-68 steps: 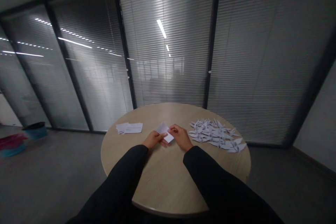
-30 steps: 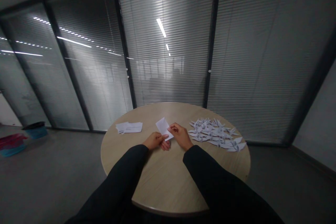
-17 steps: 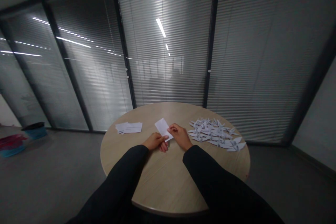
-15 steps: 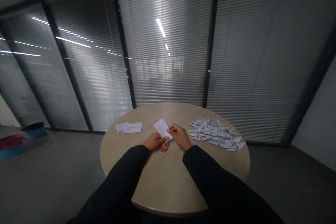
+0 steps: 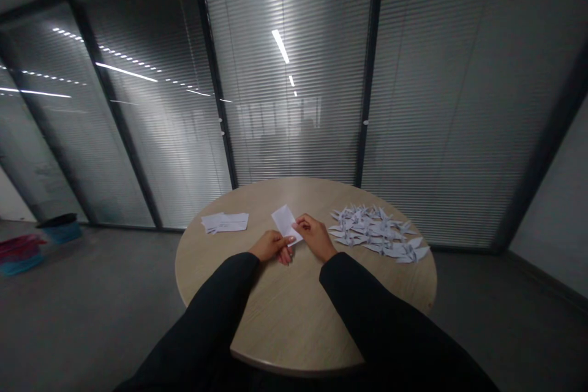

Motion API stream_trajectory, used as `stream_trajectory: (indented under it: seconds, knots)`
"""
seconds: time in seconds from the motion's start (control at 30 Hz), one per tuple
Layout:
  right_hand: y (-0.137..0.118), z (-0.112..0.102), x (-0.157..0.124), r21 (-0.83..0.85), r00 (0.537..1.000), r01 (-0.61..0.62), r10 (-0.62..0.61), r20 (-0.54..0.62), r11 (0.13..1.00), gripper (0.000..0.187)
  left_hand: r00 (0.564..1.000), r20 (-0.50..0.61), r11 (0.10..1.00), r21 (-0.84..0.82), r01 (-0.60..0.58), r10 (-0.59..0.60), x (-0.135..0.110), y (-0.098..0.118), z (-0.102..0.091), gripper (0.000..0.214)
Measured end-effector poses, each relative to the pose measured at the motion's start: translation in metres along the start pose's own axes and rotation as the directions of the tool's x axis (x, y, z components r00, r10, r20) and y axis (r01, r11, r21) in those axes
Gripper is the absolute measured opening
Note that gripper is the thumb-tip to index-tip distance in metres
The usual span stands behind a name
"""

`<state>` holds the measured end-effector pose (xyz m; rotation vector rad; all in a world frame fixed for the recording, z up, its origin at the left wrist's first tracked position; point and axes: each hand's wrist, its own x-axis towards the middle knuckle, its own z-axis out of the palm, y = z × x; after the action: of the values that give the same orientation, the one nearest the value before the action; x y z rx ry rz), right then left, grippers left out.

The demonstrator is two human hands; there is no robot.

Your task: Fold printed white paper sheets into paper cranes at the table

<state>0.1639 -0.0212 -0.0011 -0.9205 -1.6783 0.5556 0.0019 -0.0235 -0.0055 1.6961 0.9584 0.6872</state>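
Note:
A small white folded paper (image 5: pixel 284 221) stands tilted up over the middle of a round wooden table (image 5: pixel 294 312). My left hand (image 5: pixel 272 246) pinches its near lower edge, fingers curled. My right hand (image 5: pixel 312 236) grips its right lower edge, fingers closed on it. Both arms wear black sleeves.
A stack of white paper sheets (image 5: pixel 225 222) lies on the table to the left of my hands. Several white folded paper cranes (image 5: pixel 379 234) are spread on the right side. Glass walls with blinds stand behind the table. Coloured bins (image 5: pixel 59 228) sit on the floor far left.
The paper, lying low between my hands 2.3 s ago, was raised to a tilted upright pose. Since a second ago both hands and the paper have barely moved.

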Motion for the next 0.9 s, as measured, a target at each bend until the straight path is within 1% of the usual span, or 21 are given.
stream_trajectory:
  seconds: [0.1, 0.3, 0.63, 0.8, 0.9]
  knots:
    - [0.0004, 0.0000, -0.0004, 0.002, 1.000, -0.004, 0.004, 0.004, 1.000, 0.017, 1.000, 0.009, 1.000, 0.018, 0.008, -0.008, 0.0001, -0.0007, -0.0001, 0.061]
    - [0.0005, 0.0003, 0.0002, 0.019, 1.000, -0.011, 0.011, 0.009, 1.000, 0.017, 1.000, -0.014, 1.000, 0.024, 0.005, -0.005, 0.0025, -0.0059, 0.0001, 0.061]
    - [0.0018, 0.0009, 0.0008, 0.022, 1.000, -0.013, 0.012, 0.013, 1.000, 0.016, 1.000, -0.006, 0.999, 0.049, -0.004, 0.004, 0.0013, -0.0036, 0.0022, 0.063]
    - [0.0021, 0.0009, 0.0008, 0.036, 1.000, -0.012, 0.011, 0.017, 0.999, 0.018, 0.999, -0.014, 0.996, 0.085, -0.034, 0.035, 0.0018, -0.0042, 0.0017, 0.065]
    - [0.0017, 0.0004, 0.0012, 0.022, 1.000, -0.007, 0.007, 0.008, 1.000, 0.018, 0.999, -0.014, 0.997, 0.072, -0.041, 0.042, 0.0017, -0.0037, 0.0014, 0.063]
